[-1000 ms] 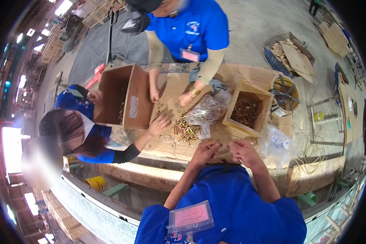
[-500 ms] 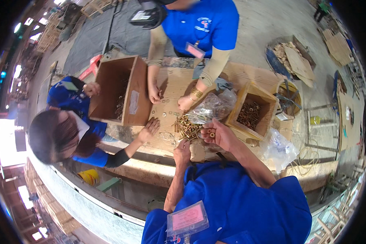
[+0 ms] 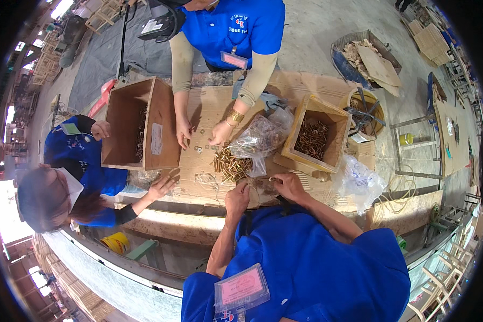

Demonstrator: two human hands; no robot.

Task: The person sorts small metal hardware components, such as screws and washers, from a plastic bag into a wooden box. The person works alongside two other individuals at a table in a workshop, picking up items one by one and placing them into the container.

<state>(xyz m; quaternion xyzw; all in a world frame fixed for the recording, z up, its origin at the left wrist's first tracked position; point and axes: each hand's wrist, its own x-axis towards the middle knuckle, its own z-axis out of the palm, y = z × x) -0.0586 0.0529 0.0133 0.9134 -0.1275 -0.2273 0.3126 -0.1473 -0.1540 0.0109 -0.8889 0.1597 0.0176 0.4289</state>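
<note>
My left hand is closed, thumb and fingertips pinched at the near edge of a pile of brass-coloured bolts; what they hold is too small to make out. To its right, my right hand is curled palm down, with a small brass-coloured washer at its fingertips. The palm is hidden. Beyond the pile, several loose washers lie on the cardboard. A clear plastic bag rests against the pile's right side.
A wooden box of bolts stands at right, a larger wooden box at left. Across the table, a co-worker's hands are over the washers; another co-worker's hand lies at left. A plastic bag lies right of my forearm.
My right hand, palm up with a few washers showing, has turned over and curled its fingers. The far co-worker's hand has moved onto the washers. The whole view has shifted.
</note>
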